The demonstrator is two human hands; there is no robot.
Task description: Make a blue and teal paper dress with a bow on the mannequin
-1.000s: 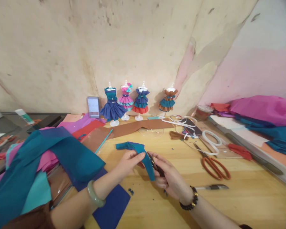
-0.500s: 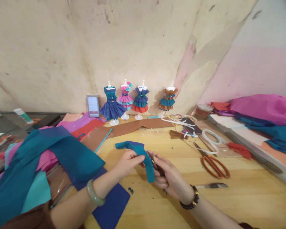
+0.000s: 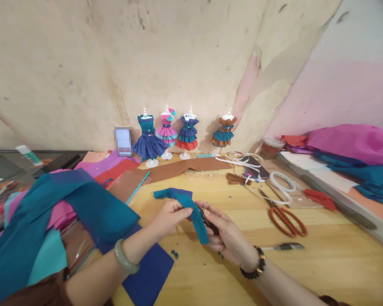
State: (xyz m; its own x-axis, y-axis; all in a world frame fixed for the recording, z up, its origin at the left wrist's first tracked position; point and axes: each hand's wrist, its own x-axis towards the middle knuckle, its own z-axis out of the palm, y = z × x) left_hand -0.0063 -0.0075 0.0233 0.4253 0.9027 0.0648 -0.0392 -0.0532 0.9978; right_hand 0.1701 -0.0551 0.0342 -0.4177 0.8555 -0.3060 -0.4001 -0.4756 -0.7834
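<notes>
Thumb and fingers of my left hand [image 3: 175,216] pinch a teal crepe paper strip [image 3: 198,223], with a dark blue layer showing along its far edge. One end of the strip hangs down toward my right hand [image 3: 225,233]. That hand is closed around small dark scissors [image 3: 208,219], whose blades are at the strip's right edge, partly hidden behind it. Both hands are above the wooden table [image 3: 255,280]. Tiny dark blue scraps [image 3: 175,254] lie on the wood below.
Several small dress forms in paper dresses [image 3: 189,131] stand along the wall. Orange-handled scissors [image 3: 287,221], a craft knife [image 3: 287,246] and a roll of white ribbon [image 3: 282,182] lie to the right. Large teal crepe paper [image 3: 102,208] and a dark blue sheet [image 3: 150,272] cover the left.
The scissor blades have moved in closer to the strip and show less beside it. The strip's hanging end has swung slightly right. My left hand keeps its pinch.
</notes>
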